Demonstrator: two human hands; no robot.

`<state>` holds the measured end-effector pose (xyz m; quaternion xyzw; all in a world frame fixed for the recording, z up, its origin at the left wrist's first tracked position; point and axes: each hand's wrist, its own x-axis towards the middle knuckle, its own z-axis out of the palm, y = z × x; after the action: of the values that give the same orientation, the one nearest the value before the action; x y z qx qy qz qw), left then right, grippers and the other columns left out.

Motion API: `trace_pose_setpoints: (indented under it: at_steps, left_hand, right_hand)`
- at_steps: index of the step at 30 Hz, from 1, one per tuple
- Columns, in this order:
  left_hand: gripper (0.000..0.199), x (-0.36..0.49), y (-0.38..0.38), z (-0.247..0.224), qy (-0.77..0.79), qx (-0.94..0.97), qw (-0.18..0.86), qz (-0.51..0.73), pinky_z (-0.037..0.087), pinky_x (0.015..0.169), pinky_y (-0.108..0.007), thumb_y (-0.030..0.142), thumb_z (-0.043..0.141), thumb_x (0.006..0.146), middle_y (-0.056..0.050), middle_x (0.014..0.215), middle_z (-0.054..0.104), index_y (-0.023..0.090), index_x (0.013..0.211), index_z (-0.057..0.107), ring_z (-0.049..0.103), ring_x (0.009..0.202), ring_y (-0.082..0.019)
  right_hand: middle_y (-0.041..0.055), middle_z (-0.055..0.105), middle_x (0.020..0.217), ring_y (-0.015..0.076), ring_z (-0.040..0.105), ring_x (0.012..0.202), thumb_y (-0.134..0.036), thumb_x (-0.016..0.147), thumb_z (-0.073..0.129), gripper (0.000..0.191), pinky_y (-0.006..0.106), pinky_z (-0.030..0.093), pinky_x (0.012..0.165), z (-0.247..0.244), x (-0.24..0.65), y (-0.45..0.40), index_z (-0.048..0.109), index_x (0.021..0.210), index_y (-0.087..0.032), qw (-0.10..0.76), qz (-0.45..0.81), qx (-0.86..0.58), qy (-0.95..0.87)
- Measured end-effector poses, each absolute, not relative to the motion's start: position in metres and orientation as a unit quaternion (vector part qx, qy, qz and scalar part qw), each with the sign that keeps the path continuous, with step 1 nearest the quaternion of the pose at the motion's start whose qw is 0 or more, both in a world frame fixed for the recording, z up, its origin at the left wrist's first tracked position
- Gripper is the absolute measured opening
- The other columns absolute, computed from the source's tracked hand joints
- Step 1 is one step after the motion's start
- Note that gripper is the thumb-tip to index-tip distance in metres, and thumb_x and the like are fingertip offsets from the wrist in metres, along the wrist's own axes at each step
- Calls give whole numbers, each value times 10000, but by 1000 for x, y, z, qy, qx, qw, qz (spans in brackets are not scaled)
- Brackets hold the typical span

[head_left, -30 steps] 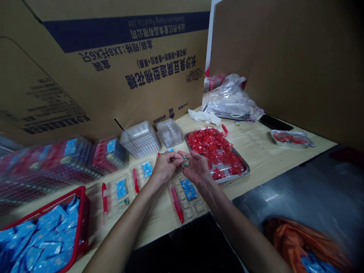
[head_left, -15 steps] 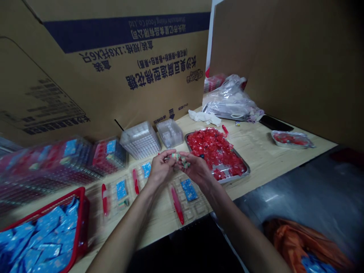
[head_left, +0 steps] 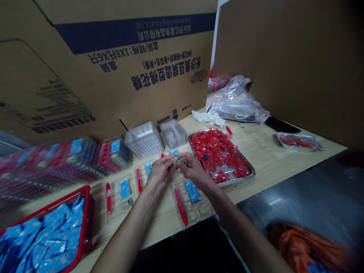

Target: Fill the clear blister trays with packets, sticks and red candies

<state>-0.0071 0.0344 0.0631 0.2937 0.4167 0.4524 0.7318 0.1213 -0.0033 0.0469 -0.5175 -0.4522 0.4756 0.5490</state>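
Note:
My left hand and my right hand meet above a clear plastic blister tray, pinching a small pale wrapped piece between their fingertips. Its exact form is partly hidden by my fingers. Below my right hand, the tray holds a blue sachet and a red plastic stick. A second blister tray to the left holds a blue sachet and red sticks. My right hand is nearest a steel tray heaped with red-wrapped sweets.
A red basket of blue sachets sits at front left, beside stacked filled trays. Empty clear trays stand behind my hands. A plastic bag, a cloth, a phone and a foil tray lie beyond, against cardboard walls.
My hands have drawn closer together, and the small piece between them is now more covered by my fingers. The view has shifted slightly, so everything on the table sits a little further right.

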Motion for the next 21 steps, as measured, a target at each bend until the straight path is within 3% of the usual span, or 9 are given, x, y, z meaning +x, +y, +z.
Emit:
trace_pose_setpoints:
  at_steps: [3, 8, 11, 15, 21]
  left_hand:
    - [170, -9, 31, 61, 413, 290, 735, 452, 543, 639, -150, 53, 811, 683, -60, 776, 745, 96, 844, 776, 660, 637, -81]
    - [243, -15, 27, 61, 402, 284, 741, 456, 572, 639, -152, -10, 737, 748, -56, 794, 750, 93, 967, 763, 684, 641, -90]
    - [254, -22, 30, 63, 381, 251, 772, 443, 581, 626, -140, -55, 654, 790, -75, 814, 752, 66, 999, 734, 704, 640, -97]
    - [281, -30, 31, 64, 344, 190, 811, 434, 598, 670, -139, -92, 510, 847, -98, 858, 753, 49, 1004, 696, 726, 676, -103]
    - [339, -32, 28, 63, 326, 171, 826, 427, 596, 686, -129, -82, 427, 876, -111, 890, 747, 57, 1075, 665, 741, 747, -117]
  right_hand:
    - [-70, 481, 617, 139, 444, 560, -271, 766, 617, 262, 248, 292, 543, 47, 121, -4, 545, 1014, -232, 511, 353, -569, -539]
    - [-48, 521, 637, 160, 499, 578, -227, 825, 568, 148, 261, 329, 561, 49, 119, -5, 561, 973, -236, 482, 299, -590, -574]
    - [-11, 641, 752, 168, 580, 650, -213, 863, 527, 262, 270, 413, 619, 52, 117, -8, 601, 1114, -220, 482, 267, -577, -603]
    - [87, 721, 1058, 214, 668, 930, -155, 870, 464, 377, 337, 504, 836, 52, 112, -15, 639, 1201, -189, 488, 189, -562, -640]
    - [112, 717, 1101, 223, 674, 953, -164, 874, 448, 465, 354, 526, 858, 55, 109, -20, 607, 1311, -183, 497, 170, -540, -657]
